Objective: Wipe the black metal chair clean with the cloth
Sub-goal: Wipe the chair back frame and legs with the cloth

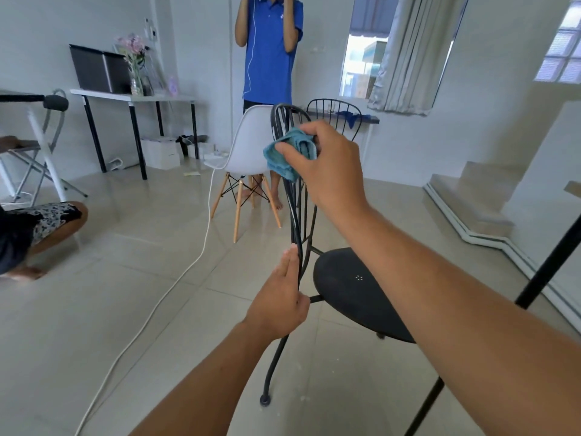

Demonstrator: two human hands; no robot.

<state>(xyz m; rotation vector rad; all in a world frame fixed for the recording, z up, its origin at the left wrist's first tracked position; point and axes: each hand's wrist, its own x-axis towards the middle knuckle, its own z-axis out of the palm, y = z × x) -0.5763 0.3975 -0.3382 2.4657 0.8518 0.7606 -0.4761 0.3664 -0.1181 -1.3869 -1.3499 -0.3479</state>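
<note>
Gripping the black chair [355, 287] frame, left hand [278, 306] at 6 o'clock; right hand [327, 165] clamps blue cloth [284, 155] at 12

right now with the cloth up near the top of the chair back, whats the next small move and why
Probably slide the right hand and its blue cloth down the backrest rods of the black chair: the cloth sits near the top, the rods below look unwiped, and the left hand steadies the frame.

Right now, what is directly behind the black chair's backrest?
A white chair with wooden legs, and behind it a person in a blue shirt. The cloth and right hand cover part of the black chair backrest.
</note>
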